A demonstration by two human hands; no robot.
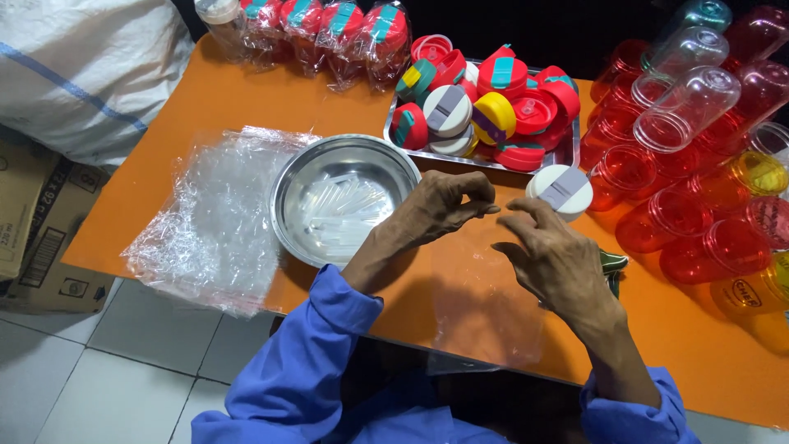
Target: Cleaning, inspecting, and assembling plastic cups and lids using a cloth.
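My left hand [444, 205] and my right hand [555, 255] meet over an orange table [205, 115], fingertips close together, pinching the top edge of a thin clear plastic bag [485, 304] that hangs down over the table front. A white lid with a grey flap [563, 191] lies just beyond my right hand. A round steel bowl [329, 164] holding several clear plastic straws [341, 215] sits left of my left hand.
A steel tray [567, 152] piled with red, yellow, white and teal lids stands at the back. Clear, red and yellow plastic cups [699, 189] lie at the right. Crumpled clear bags [209, 218] lie left; wrapped lids [329, 33] at the far edge; cardboard boxes [33, 222] on the floor.
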